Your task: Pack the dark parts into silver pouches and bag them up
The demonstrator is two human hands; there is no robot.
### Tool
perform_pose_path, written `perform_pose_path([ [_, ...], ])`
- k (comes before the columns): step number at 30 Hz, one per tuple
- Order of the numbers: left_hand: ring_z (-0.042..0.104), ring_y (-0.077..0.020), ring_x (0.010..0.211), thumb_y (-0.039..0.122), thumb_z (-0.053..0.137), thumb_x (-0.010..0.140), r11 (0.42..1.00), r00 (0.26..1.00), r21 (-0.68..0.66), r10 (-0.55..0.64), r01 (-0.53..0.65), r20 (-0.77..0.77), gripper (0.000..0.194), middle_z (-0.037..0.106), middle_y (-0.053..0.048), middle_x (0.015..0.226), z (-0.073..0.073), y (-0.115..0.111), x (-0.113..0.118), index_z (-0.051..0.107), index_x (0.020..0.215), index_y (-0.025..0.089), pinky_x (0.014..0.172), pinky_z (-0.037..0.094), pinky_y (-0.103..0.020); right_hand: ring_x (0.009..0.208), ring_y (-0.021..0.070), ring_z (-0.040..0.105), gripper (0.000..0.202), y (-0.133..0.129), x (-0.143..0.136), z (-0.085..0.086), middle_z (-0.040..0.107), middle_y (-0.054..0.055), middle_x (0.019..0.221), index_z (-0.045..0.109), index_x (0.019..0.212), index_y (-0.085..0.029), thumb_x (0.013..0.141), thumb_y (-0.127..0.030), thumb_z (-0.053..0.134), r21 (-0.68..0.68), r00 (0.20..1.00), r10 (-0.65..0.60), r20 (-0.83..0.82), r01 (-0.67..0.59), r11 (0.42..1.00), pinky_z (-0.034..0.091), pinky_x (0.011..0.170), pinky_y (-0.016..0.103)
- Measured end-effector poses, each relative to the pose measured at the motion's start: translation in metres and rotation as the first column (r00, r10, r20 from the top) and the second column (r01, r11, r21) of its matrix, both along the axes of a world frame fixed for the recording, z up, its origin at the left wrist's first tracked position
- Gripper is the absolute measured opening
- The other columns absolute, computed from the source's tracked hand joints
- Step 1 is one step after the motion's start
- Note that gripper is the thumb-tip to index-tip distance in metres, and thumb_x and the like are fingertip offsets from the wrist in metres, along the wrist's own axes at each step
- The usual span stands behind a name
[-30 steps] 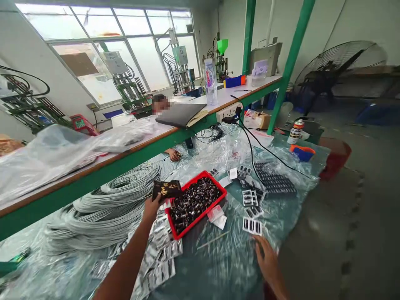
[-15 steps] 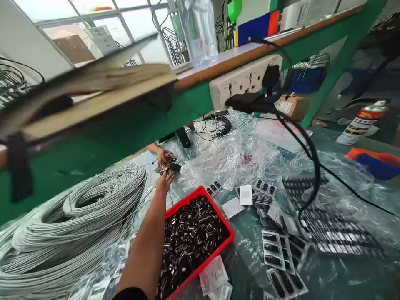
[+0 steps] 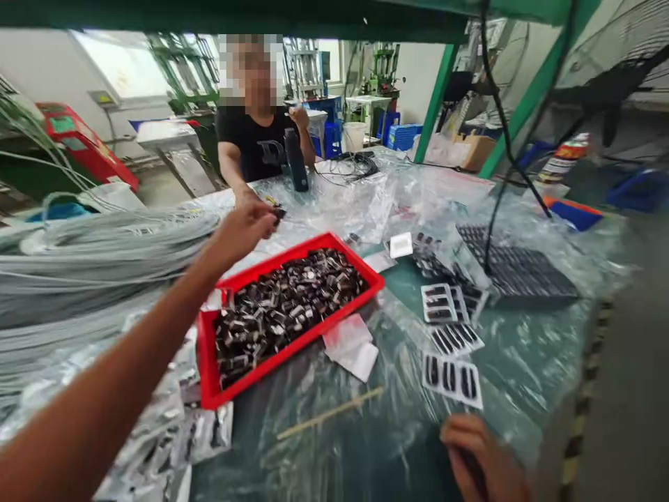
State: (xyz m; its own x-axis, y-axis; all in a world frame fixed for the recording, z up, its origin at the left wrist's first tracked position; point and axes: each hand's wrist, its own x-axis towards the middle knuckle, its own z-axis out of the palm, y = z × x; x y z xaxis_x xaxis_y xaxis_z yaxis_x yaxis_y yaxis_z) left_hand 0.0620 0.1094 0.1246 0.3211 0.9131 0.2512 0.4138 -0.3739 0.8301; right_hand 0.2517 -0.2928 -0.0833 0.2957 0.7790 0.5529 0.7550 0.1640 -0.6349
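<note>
Small dark item [image 3: 278, 210] w/ a bit of yellow, blurry, upper ctr of frame, at my L hand's [image 3: 248, 226] fingertips; can't tell if I'm pinching it. That hand's back-up, beyond red tray [image 3: 287, 355]. My R hand [image 3: 478, 453], lower right: fingers bent, grip unclear.

At nine o'clock, the left hand [image 3: 247, 226] hides the end of a co-worker's forearm [image 3: 233, 171]; the dark item [image 3: 279, 212] by its fingertips is too blurred to name. Edges crop the right hand [image 3: 478, 457] at five, coils [image 3: 94, 272] at nine, fan [image 3: 603, 104] at two.
</note>
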Motion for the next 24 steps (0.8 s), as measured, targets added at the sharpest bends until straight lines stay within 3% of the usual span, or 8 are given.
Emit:
perform_pose_path([
  [2, 0.065, -0.0149, 0.078, 0.031, 0.058, 0.087, 0.925, 0.956, 0.308, -0.147, 0.224, -0.252, 0.029, 0.069, -0.003, 0.09, 0.009, -0.071, -0.012, 0.065, 0.108, 0.012, 0.081, 0.053, -0.039, 0.083, 0.02, 0.068, 0.024, 0.005, -0.003, 0.012, 0.065, 0.007, 0.091, 0.06, 0.102, -0.025, 0.086, -0.009, 0.05, 0.028, 0.997, 0.076, 0.002, -0.076, 0.997, 0.059, 0.072, 0.03],
  [4, 0.066, -0.0164, 0.079, 0.041, 0.054, 0.088, 0.834, 0.925, 0.485, -0.075, 0.262, -0.371, 0.027, 0.07, 0.001, 0.09, 0.001, -0.145, -0.031, 0.068, 0.101, 0.022, 0.079, 0.054, -0.035, 0.087, 0.0186, 0.065, 0.019, 0.012, -0.004, 0.018, 0.063, 0.006, 0.092, 0.058, 0.099, -0.022, 0.089, -0.009, 0.049, 0.045, 0.993, 0.117, -0.005, -0.117, 0.992, 0.056, 0.078, 0.03],
  [8, 0.07, -0.0177, 0.086, 0.035, 0.049, 0.092, 0.717, 0.878, 0.592, -0.059, 0.368, -0.475, 0.022, 0.071, -0.001, 0.102, -0.069, -0.265, -0.065, 0.064, 0.107, 0.028, 0.075, 0.057, -0.029, 0.09, 0.0188, 0.062, 0.014, 0.017, -0.002, 0.016, 0.06, 0.006, 0.093, 0.056, 0.095, -0.02, 0.09, -0.01, 0.048, 0.094, 0.992, 0.124, -0.035, -0.12, 0.988, 0.053, 0.08, 0.031],
  [10, 0.071, -0.0195, 0.088, 0.034, 0.048, 0.093, 0.758, 0.859, 0.585, 0.064, 0.289, -0.508, 0.023, 0.071, -0.003, 0.101, -0.111, -0.304, -0.077, 0.065, 0.106, 0.025, 0.079, 0.057, -0.03, 0.092, 0.0192, 0.061, 0.015, 0.024, -0.004, 0.019, 0.06, 0.007, 0.095, 0.058, 0.097, -0.019, 0.091, -0.01, 0.047, 0.122, 0.985, 0.17, -0.016, -0.167, 0.978, 0.053, 0.082, 0.032],
  [14, 0.072, -0.0172, 0.086, 0.032, 0.046, 0.096, 0.828, 0.887, 0.561, 0.272, -0.018, -0.373, 0.022, 0.071, -0.005, 0.102, -0.165, -0.371, -0.079, 0.063, 0.107, 0.023, 0.077, 0.057, -0.027, 0.111, 0.023, 0.057, 0.028, 0.065, -0.025, 0.039, 0.061, 0.013, 0.119, 0.059, 0.117, -0.015, 0.091, -0.01, 0.05, -0.032, 0.864, 0.431, 0.26, -0.439, 0.898, 0.048, 0.098, 0.038],
  [19, 0.07, -0.0161, 0.091, 0.029, 0.05, 0.095, 0.817, 0.882, 0.525, 0.408, -0.238, -0.234, 0.016, 0.069, -0.002, 0.101, -0.185, -0.44, -0.057, 0.064, 0.103, 0.025, 0.078, 0.056, -0.026, 0.105, 0.0256, 0.06, 0.026, 0.114, -0.065, 0.051, 0.064, 0.018, 0.113, 0.062, 0.112, -0.006, 0.092, -0.005, 0.045, -0.417, 0.571, 0.567, 0.594, -0.384, 0.824, 0.05, 0.09, 0.039],
  [21, 0.07, -0.0163, 0.089, 0.029, 0.051, 0.095, 0.813, 0.882, 0.516, 0.423, -0.269, -0.207, 0.015, 0.069, -0.002, 0.1, -0.181, -0.441, -0.055, 0.064, 0.101, 0.025, 0.078, 0.056, -0.026, 0.1, 0.0256, 0.061, 0.022, 0.11, -0.066, 0.047, 0.064, 0.017, 0.104, 0.063, 0.105, -0.007, 0.093, -0.006, 0.045, -0.45, 0.499, 0.594, 0.631, -0.389, 0.804, 0.051, 0.084, 0.038],
  [24, 0.068, -0.0158, 0.076, 0.032, 0.052, 0.094, 0.842, 0.88, 0.462, 0.416, -0.278, -0.229, 0.017, 0.068, -0.003, 0.097, -0.168, -0.402, -0.052, 0.064, 0.101, 0.023, 0.071, 0.056, -0.028, 0.096, 0.0254, 0.061, 0.019, 0.089, -0.045, 0.045, 0.063, 0.015, 0.101, 0.062, 0.103, -0.011, 0.093, -0.009, 0.046, -0.443, 0.457, 0.625, 0.633, -0.448, 0.776, 0.051, 0.079, 0.037],
])
